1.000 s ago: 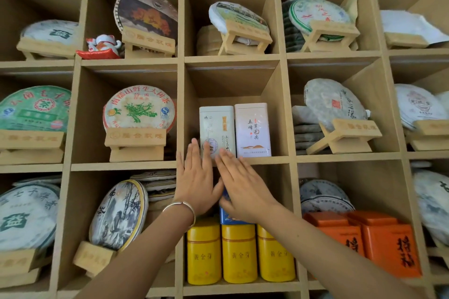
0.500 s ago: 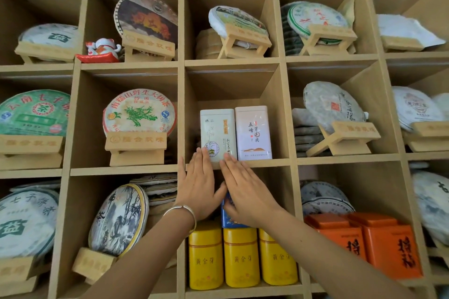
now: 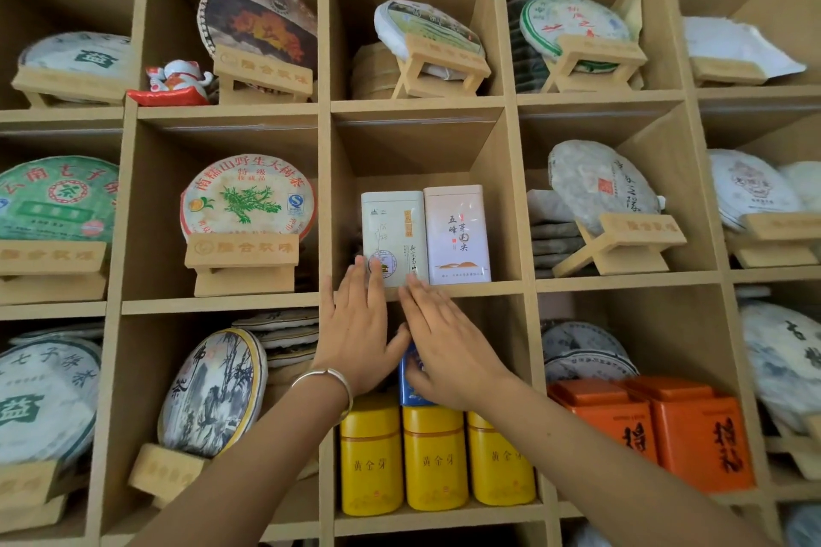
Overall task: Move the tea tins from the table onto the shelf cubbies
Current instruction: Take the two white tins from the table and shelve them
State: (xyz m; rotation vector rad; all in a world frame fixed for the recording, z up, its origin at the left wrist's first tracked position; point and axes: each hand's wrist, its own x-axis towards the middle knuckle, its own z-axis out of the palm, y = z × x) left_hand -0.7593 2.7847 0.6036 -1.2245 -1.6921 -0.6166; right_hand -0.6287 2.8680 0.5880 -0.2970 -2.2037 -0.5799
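Wooden cubby shelf (image 3: pixel 326 200), two pale tins (image 3: pixel 393 235) upright side by side in centre cubby, yellow tins (image 3: pixel 433 457) below, orange tins (image 3: pixel 693 435) right

Matt, unvarnished light-brown board for the shelf (image 3: pixel 324 200), slightly grainy. At frame centre, two smooth tins with a soft satin sheen: pale green tin (image 3: pixel 393 235) and white-pink tin (image 3: pixel 457 233). Below, glossy yellow tins (image 3: pixel 433 457) and, lower right, semi-gloss orange tins (image 3: pixel 666 426). Thin, wrinkled matt paper around the round tea cakes (image 3: pixel 246 195). Raw matt wooden stands (image 3: pixel 242 251) beneath. Glazed, shiny ceramic cat figurine (image 3: pixel 177 78), upper left. Polished silver-coloured metal bangle (image 3: pixel 328 382) at the left wrist.
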